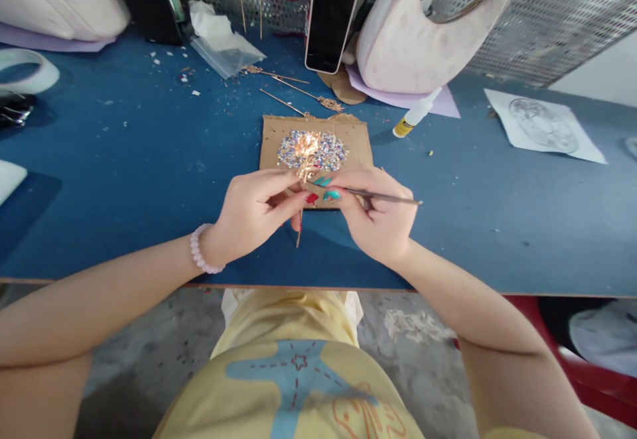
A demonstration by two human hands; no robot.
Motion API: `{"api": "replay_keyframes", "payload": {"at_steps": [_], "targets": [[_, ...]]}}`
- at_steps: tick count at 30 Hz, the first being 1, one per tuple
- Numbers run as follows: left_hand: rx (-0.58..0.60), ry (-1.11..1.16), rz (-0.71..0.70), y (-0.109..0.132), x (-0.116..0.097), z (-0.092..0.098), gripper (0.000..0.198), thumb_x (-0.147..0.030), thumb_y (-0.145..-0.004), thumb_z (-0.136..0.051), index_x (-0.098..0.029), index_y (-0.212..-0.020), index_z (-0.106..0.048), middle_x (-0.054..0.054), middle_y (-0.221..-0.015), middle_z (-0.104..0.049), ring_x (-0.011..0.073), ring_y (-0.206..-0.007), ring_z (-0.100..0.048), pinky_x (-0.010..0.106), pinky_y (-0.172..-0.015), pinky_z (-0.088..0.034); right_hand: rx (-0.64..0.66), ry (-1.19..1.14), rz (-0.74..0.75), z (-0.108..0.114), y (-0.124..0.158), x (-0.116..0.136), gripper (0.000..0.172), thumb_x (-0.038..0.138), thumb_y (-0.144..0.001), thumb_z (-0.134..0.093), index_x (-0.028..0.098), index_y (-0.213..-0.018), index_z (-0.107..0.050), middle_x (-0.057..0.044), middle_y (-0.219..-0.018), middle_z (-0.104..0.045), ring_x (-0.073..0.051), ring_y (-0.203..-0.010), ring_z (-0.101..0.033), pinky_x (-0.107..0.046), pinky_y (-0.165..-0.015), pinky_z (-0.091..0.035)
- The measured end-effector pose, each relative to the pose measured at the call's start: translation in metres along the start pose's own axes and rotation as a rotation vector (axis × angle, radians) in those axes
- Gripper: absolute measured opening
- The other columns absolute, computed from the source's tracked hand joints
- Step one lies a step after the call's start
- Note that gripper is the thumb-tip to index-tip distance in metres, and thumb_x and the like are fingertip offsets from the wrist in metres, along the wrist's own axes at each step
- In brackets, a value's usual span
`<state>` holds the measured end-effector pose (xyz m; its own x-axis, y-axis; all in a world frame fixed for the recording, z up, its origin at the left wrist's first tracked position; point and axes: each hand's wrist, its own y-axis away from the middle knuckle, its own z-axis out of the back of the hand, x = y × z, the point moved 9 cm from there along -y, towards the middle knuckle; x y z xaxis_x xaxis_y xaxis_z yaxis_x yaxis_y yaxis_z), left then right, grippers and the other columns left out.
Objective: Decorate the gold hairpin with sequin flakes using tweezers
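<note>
My left hand (253,212) pinches a thin gold hairpin stick (299,227) whose ornate gold head (306,160) lies over a brown cardboard piece (355,137). A heap of small glittering beads (312,150) covers the cardboard's middle. My right hand (374,217) is closed round slim metal tweezers (393,198), whose tip meets the hairpin head beside my left fingertips. Both hands hover just above the blue table (124,174), near its front edge.
Three more gold hairpin sticks (298,91) lie behind the cardboard. A phone (332,14) leans against a mesh panel next to a pale bag (408,48). A small glue bottle (414,115), a printed sheet (542,127), a plastic bag (223,48) and a tape roll (24,71) surround them.
</note>
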<state>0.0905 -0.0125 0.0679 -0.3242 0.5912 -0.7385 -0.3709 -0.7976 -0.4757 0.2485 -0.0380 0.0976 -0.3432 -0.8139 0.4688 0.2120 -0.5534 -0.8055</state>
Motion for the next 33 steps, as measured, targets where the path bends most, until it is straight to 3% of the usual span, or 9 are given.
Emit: {"api": "replay_keyframes", "payload": {"at_steps": [4, 12, 17, 28, 33], "targets": [[0.014, -0.052, -0.063, 0.002, -0.009, 0.001, 0.021, -0.016, -0.103, -0.066, -0.021, -0.085, -0.074, -0.007, -0.07, -0.076, 0.0054, -0.049, -0.066, 0.013, -0.05, -0.051, 0.032, -0.035, 0.033, -0.002, 0.0, 0.004, 0.013, 0.013, -0.104, -0.071, 0.02, -0.1, -0.081, -0.005, -0.098, -0.088, -0.016, -0.092, -0.086, -0.027, -0.088, -0.07], [0.017, -0.029, -0.079, 0.006, -0.01, 0.001, 0.016, -0.014, -0.105, -0.067, -0.021, -0.098, -0.078, -0.005, -0.078, -0.078, 0.0046, -0.052, -0.07, 0.011, -0.053, -0.055, 0.014, -0.046, 0.141, 0.009, -0.002, 0.015, 0.011, 0.02, -0.107, -0.07, 0.019, -0.103, -0.08, -0.008, -0.096, -0.086, -0.019, -0.09, -0.086, -0.032, -0.082, -0.072], [0.02, -0.064, -0.086, 0.006, -0.01, 0.001, 0.015, -0.018, -0.107, -0.067, -0.023, -0.103, -0.08, -0.005, -0.083, -0.082, 0.0052, -0.052, -0.071, 0.012, -0.053, -0.055, 0.034, -0.019, 0.154, 0.008, -0.002, 0.014, 0.01, 0.021, -0.107, -0.069, 0.018, -0.104, -0.079, -0.008, -0.097, -0.085, -0.019, -0.092, -0.086, -0.031, -0.084, -0.072], [0.009, -0.028, -0.179, 0.005, -0.017, 0.001, 0.017, -0.016, -0.106, -0.067, -0.024, -0.107, -0.081, -0.006, -0.074, -0.076, 0.0058, -0.051, -0.069, 0.013, -0.054, -0.054, 0.061, -0.021, 0.173, 0.007, -0.002, 0.021, 0.008, 0.014, -0.106, -0.069, 0.016, -0.105, -0.076, -0.009, -0.097, -0.086, -0.018, -0.097, -0.086, -0.029, -0.087, -0.073], [0.017, -0.012, -0.174, 0.005, -0.015, 0.0, 0.016, -0.018, -0.107, -0.066, -0.023, -0.101, -0.079, -0.005, -0.075, -0.078, 0.0069, -0.05, -0.069, 0.015, -0.051, -0.055, 0.037, -0.032, 0.192, 0.007, 0.002, 0.025, 0.014, 0.016, -0.11, -0.065, 0.015, -0.104, -0.077, -0.009, -0.096, -0.085, -0.018, -0.091, -0.085, -0.031, -0.082, -0.074]]}}
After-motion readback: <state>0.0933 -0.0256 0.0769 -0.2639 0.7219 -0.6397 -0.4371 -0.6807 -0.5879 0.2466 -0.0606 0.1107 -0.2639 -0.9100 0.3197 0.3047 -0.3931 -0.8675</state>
